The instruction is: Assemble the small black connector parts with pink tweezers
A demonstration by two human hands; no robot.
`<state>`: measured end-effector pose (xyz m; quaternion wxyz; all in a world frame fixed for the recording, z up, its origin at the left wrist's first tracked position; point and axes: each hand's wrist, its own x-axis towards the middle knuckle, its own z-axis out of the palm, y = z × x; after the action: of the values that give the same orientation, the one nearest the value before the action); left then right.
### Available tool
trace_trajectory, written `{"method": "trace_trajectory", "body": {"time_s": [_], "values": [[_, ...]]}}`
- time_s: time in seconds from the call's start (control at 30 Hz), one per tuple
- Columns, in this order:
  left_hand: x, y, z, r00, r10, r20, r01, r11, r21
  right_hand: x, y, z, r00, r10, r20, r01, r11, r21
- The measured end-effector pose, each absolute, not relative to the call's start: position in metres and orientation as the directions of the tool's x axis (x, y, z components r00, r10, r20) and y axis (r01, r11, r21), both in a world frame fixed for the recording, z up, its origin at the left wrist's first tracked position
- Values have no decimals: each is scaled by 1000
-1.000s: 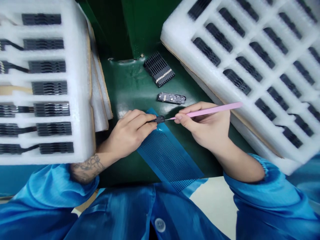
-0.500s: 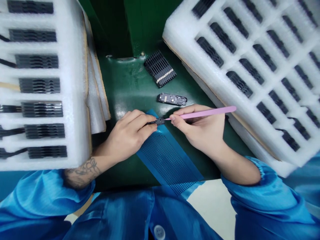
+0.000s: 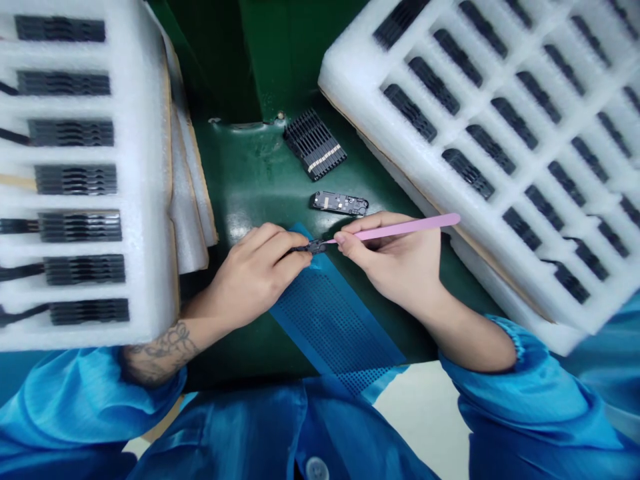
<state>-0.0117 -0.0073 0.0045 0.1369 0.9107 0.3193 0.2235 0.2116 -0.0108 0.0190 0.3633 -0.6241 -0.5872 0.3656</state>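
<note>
My left hand is closed, pinching a small black module between thumb and fingers over the green table. In my right hand is a pair of pink tweezers, held like a pen. Their thin tip touches or nearly touches the module's right end. Below the module lies a blue perforated sheet that hangs over the table's front edge. Just beyond my hands, a similar black module rests flat with small light patches on it. Part of the held module is hidden by my left fingers.
A row of stacked black modules lies farther back on the green table. White foam trays filled with black parts stand close on both sides, the left tray and the right tray.
The whole view has shifted slightly, with the trays and table things sitting a little further left. Both hands keep their grips, and the tweezers' tip stays at the module.
</note>
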Motion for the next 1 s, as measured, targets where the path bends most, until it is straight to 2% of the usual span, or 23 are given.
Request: {"method": "trace_trajectory", "body": {"time_s": [1.0], "values": [[-11, -7, 4, 736, 627, 255, 547, -773, 321, 211, -10, 19, 46, 999, -22, 456, -41, -889]]}}
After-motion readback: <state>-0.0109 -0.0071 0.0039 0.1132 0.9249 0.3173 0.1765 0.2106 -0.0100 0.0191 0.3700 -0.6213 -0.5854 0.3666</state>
